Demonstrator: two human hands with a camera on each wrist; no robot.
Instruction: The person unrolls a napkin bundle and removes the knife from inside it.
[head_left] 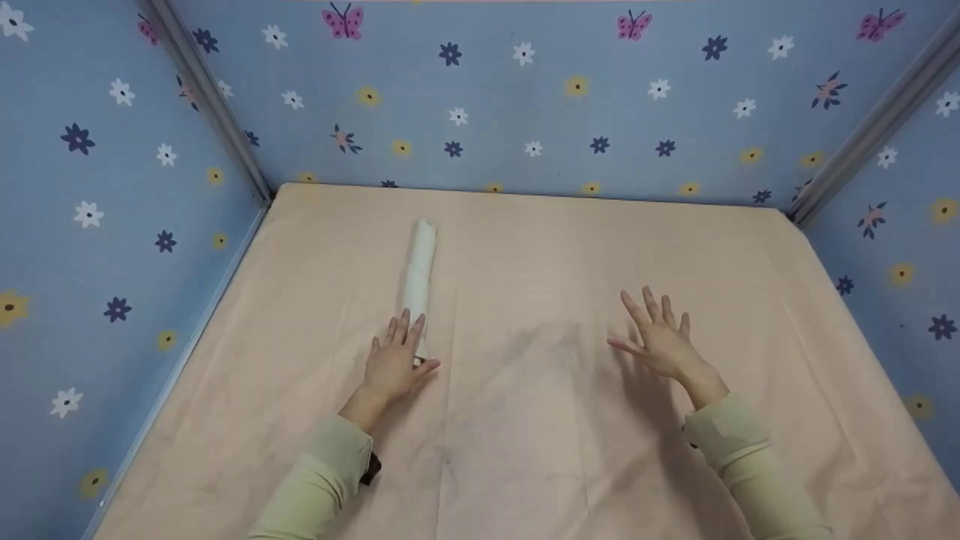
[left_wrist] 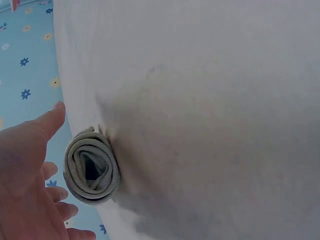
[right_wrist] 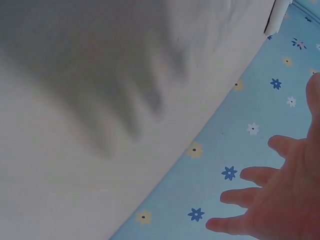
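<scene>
A long pale roll of cloth point(head_left: 421, 259) lies lengthwise on the left half of the covered table. Its near end faces the left wrist view, where the rolled cloth point(left_wrist: 92, 167) shows spiral layers around a small hollow. My left hand point(head_left: 394, 364) is over the near end of the roll, fingers extended and thumb out to the side; whether it touches the cloth I cannot tell. Off to the right, my right hand point(head_left: 664, 345) hovers above the table with its fingers spread, holding nothing. The right wrist view shows those fingers point(right_wrist: 260, 175) apart from one another.
A peach cover point(head_left: 517, 420) with creases spreads over the table. Blue flowered panels point(head_left: 525, 97) stand at the back and both sides, with grey posts point(head_left: 217, 97) at the back corners. A dark object point(head_left: 370, 469) shows at the left cuff.
</scene>
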